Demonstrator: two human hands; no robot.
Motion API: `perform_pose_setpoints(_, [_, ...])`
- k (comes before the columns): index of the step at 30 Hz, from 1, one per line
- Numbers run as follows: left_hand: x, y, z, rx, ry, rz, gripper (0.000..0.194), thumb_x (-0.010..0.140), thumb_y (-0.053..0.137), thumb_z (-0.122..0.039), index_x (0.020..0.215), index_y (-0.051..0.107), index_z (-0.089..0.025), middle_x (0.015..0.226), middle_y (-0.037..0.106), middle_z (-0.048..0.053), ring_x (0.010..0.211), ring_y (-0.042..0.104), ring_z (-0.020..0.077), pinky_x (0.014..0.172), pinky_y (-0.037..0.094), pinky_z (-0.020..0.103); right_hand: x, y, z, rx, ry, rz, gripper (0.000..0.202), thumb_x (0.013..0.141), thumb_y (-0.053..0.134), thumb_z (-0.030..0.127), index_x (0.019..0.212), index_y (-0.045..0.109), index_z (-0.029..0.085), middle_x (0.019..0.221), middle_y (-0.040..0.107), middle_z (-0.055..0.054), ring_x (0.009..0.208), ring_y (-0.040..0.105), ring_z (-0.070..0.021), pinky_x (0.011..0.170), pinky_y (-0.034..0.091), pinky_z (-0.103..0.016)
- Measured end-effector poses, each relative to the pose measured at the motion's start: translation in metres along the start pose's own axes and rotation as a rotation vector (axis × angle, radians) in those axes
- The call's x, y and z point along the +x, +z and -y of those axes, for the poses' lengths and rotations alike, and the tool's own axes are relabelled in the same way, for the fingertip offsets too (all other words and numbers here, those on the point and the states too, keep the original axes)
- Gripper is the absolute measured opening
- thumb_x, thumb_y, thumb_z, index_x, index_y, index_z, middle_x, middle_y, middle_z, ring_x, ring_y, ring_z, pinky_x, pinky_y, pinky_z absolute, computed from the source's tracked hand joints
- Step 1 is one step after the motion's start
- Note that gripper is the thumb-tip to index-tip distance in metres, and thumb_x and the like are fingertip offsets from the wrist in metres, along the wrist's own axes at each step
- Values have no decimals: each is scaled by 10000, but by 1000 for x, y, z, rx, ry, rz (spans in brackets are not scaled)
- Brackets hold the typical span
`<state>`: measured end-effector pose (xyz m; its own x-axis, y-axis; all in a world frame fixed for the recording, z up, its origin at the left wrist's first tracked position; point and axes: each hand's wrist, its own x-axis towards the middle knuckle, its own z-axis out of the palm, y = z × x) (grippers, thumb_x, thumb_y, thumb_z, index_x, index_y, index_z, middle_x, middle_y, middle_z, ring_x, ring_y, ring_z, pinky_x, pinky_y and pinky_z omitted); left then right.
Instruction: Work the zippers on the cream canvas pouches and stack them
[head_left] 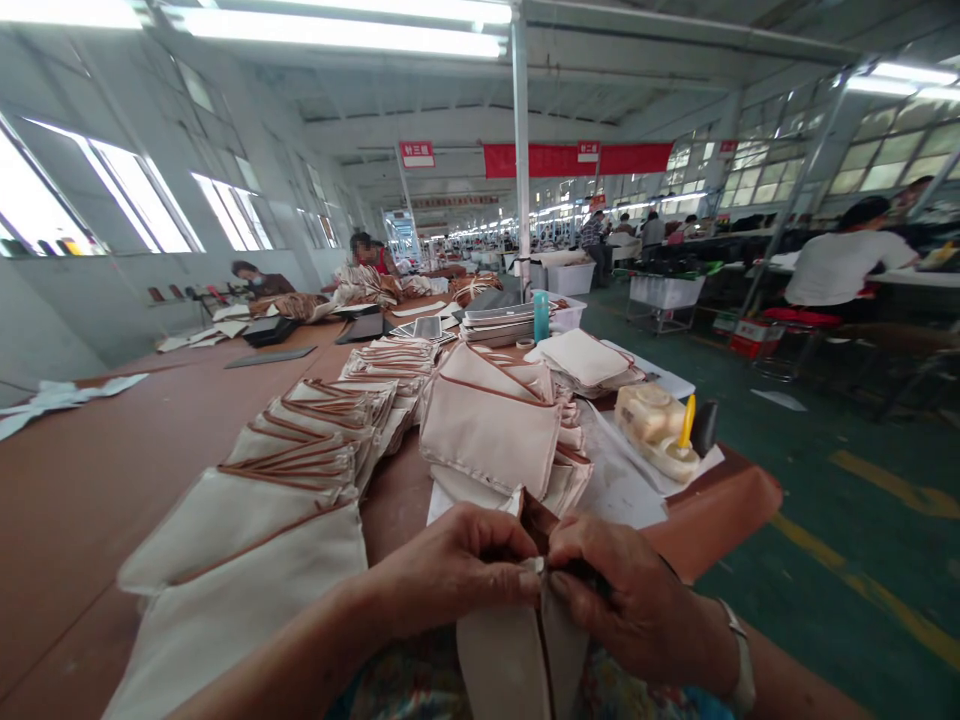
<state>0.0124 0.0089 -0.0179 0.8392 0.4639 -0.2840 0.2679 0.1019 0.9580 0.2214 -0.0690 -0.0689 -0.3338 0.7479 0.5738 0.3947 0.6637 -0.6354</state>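
Close to my body, both hands pinch the upper edge of a cream fabric panel with brown edging (495,650). My left hand (472,565) grips it between thumb and fingers from the left. Opposite, and almost touching it, my right hand (622,590) pinches the same edge, with a bracelet at the wrist. The panel hangs down over my lap, a dark brown line running down its middle. Just beyond my fingers leans a stack of similar cream panels (487,430). A long fanned row of brown-edged panels (292,545) lies to the left.
On the right stands a glue container (652,420) with a yellow-handled tool (687,422). Behind the stacks are a teal bottle (541,316) and a metal post (520,150). The brown table (187,420) extends left. Co-workers sit farther off; one wears a white shirt (836,265).
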Motion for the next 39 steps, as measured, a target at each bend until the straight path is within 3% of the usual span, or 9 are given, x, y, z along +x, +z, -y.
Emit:
perform_pose_setpoints(10, [1,5,-3,72,37,-36,304,826,698,-395,841,696,-91,729,562,6,638,411,90,556,287,193,9,4,16,-404,-153,82,135,917,402,76,935,513,149,796,585,-67,703,518,-194,624,371,-305])
perform_pose_setpoints(13, [1,4,0,52,76,3,339,841,679,-426,849,680,-88,699,506,-8,605,360,79,524,246,195,11,5,14,-238,65,55,128,873,419,80,840,507,168,749,548,-32,664,487,-169,593,339,-287])
perform_pose_setpoints(17, [-1,5,-2,-87,-32,26,330,785,719,-422,833,663,-100,645,469,-23,517,314,60,472,215,195,13,2,9,424,494,134,98,892,452,205,814,502,174,667,428,38,584,352,-108,509,278,-220])
perform_pose_setpoints(20, [-1,10,-5,-158,-61,-48,274,721,726,-364,782,665,-104,615,489,-16,486,340,65,450,237,192,13,2,7,705,597,108,133,876,496,291,816,497,173,647,374,53,564,283,-98,486,226,-218])
perform_pose_setpoints(24, [2,19,-8,-146,-47,-182,159,645,655,-260,700,655,-111,558,487,-23,469,344,71,446,250,191,15,2,12,706,637,69,162,873,508,305,782,499,171,612,355,58,552,268,-99,477,203,-227])
perform_pose_setpoints(27, [5,24,-8,-136,-47,-245,150,617,608,-245,668,650,-112,552,506,-17,479,356,78,465,265,193,18,-1,18,642,617,63,289,931,478,412,781,496,166,642,356,50,583,282,-106,501,227,-232])
perform_pose_setpoints(30, [6,27,-8,-172,-76,-291,150,606,605,-248,665,654,-119,536,514,-22,463,363,79,452,247,193,19,-3,21,598,556,70,338,882,588,481,823,486,165,700,366,46,635,297,-112,538,255,-229])
perform_pose_setpoints(33, [9,29,-7,-248,-68,-318,139,586,623,-242,652,656,-124,512,514,-27,439,360,76,440,242,192,20,-5,20,572,540,97,289,815,690,374,838,502,156,728,420,37,665,344,-116,570,291,-227])
perform_pose_setpoints(39, [15,25,10,-376,-27,-295,157,606,631,-235,693,681,-114,576,605,20,455,428,92,453,285,197,22,-8,18,501,584,110,149,796,619,271,781,553,139,683,486,23,638,388,-120,560,294,-234])
